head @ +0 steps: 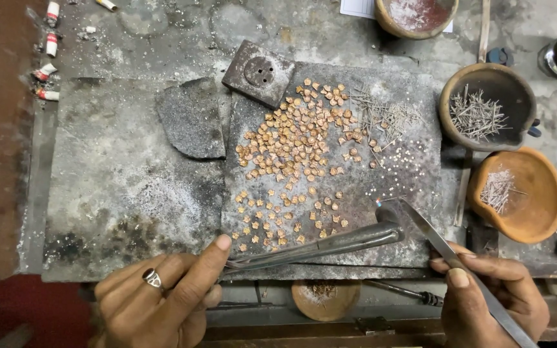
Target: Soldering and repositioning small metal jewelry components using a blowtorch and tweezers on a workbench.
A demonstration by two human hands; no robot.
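Observation:
My left hand [159,296], a ring on one finger, grips a dark metal blowpipe-like tool [317,246] whose tip points right over the dark slab [414,161]. My right hand [491,303] holds long steel tweezers [439,241]; their tip carries a thin wire near a small glowing spot [378,202]. Many small copper flower-shaped pieces [294,138] lie scattered on the slab, denser toward the top. A heap of thin wire bits [385,116] lies at the slab's upper right.
Two clay bowls with wire bits sit at right, a dark one [514,138] and an orange one [536,219]. Another bowl [388,22] is at the top. A square metal die block [258,73], a broken slate piece [191,119] and cigarette butts [48,71] lie around.

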